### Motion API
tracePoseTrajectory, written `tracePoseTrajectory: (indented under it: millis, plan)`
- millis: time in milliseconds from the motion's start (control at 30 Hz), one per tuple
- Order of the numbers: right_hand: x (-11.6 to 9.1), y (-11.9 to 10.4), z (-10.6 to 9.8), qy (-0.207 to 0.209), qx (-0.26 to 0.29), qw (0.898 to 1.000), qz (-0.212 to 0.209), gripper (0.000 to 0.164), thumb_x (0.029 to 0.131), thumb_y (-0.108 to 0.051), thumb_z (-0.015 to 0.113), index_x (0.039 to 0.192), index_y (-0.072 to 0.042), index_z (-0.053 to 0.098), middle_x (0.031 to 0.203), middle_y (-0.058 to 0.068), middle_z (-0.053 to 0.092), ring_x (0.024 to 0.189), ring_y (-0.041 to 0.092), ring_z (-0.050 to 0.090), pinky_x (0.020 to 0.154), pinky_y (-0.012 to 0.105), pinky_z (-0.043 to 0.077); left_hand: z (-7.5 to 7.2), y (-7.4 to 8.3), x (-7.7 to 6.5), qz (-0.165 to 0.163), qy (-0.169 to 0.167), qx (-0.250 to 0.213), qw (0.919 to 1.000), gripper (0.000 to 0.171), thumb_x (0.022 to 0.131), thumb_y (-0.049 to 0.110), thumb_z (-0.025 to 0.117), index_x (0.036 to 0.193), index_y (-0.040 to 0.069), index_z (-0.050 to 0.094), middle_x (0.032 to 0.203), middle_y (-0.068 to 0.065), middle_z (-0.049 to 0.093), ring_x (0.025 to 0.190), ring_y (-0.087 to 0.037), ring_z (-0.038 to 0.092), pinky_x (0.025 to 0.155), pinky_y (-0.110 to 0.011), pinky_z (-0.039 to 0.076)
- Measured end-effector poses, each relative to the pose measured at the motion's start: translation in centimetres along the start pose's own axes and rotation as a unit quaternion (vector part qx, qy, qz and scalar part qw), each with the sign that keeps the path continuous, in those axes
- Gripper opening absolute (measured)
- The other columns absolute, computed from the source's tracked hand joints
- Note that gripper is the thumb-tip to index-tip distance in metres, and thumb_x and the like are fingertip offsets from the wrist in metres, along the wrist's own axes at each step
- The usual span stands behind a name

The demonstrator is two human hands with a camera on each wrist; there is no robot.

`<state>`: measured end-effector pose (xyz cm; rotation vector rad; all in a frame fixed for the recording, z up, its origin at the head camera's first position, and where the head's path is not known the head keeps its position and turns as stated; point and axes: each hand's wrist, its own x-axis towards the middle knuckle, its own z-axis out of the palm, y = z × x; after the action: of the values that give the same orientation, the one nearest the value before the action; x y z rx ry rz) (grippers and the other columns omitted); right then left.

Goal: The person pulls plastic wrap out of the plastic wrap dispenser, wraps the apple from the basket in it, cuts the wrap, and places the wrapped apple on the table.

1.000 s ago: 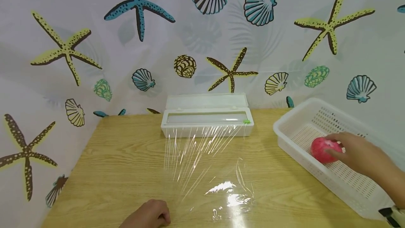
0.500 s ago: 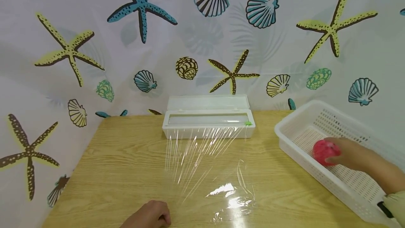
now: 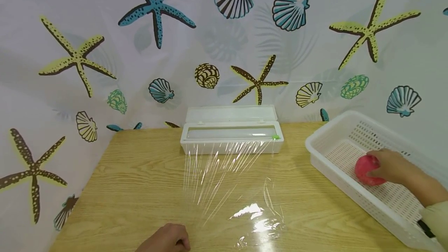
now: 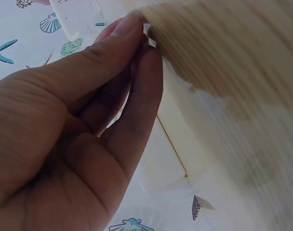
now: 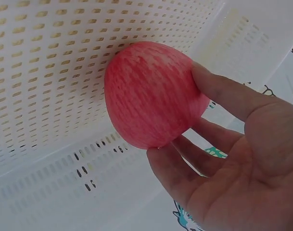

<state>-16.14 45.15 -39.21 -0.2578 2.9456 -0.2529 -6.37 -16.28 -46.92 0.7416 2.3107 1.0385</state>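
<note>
My right hand (image 3: pixel 389 165) grips a pinkish-red streaked apple (image 5: pixel 151 96) inside the white perforated basket (image 3: pixel 336 180). In the right wrist view, the thumb lies on one side of the apple and the fingers on the other. Whether the apple touches the basket floor is hard to tell. At the near side of the table, my left hand (image 4: pixel 88 106) has its thumb and fingertips brought together. Clear plastic wrap (image 3: pixel 217 174) stretches from its dispenser toward this hand, with creases converging there; the pinched edge itself is barely visible.
A white wrap dispenser (image 3: pixel 231 147) stands at the back of the wooden table (image 3: pixel 140 182), its lid raised and a green cutter piece (image 3: pixel 275 137) at its right end. Behind hangs a cloth (image 3: pixel 122 42) printed with shells and starfish.
My right hand has closed in around the apple and shifted it slightly right within the basket. The left hand and the plastic wrap stay in place, while the head view shifts slightly.
</note>
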Motion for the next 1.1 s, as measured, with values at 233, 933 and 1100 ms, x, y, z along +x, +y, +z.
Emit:
tracePoseTrajectory:
  millis: [233,933,1100]
  plan:
    - [0.1,0.5,0.8,0.001,0.013,1.000,0.015,0.074,0.065,-0.028,0.082,0.115,0.014,0.048,0.102,0.042,0.047,0.085,0.055,0.044,0.056,0.052,0.053,0.1,0.0,0.0,-0.004,0.000,-0.006,1.0000,0.012,0.078,-0.004,0.067,0.075,0.007,0.070,0.074,0.008,0.061,0.065,0.000,0.053,0.057,-0.019,0.051]
    - [-0.3,-0.6,0.4,0.008,0.013,1.000,0.010,0.079,0.070,-0.035,0.078,0.117,0.019,0.043,0.096,0.037,0.055,0.081,0.045,0.054,0.060,0.053,0.054,0.1,-0.2,-0.1,-0.007,0.003,0.017,0.9998,0.015,0.077,-0.005,0.068,0.075,0.010,0.071,0.072,0.011,0.060,0.065,0.001,0.053,0.058,-0.020,0.051]
    - [-0.3,-2.3,-0.6,0.030,0.007,1.000,-0.006,0.081,0.069,-0.038,0.078,0.120,0.015,0.044,0.096,0.036,0.054,0.078,0.043,0.054,0.054,0.047,0.055,0.1,-0.3,-0.1,-0.004,0.007,0.017,0.9998,0.014,0.077,-0.003,0.069,0.075,0.011,0.071,0.072,0.010,0.061,0.065,0.001,0.053,0.058,-0.019,0.051]
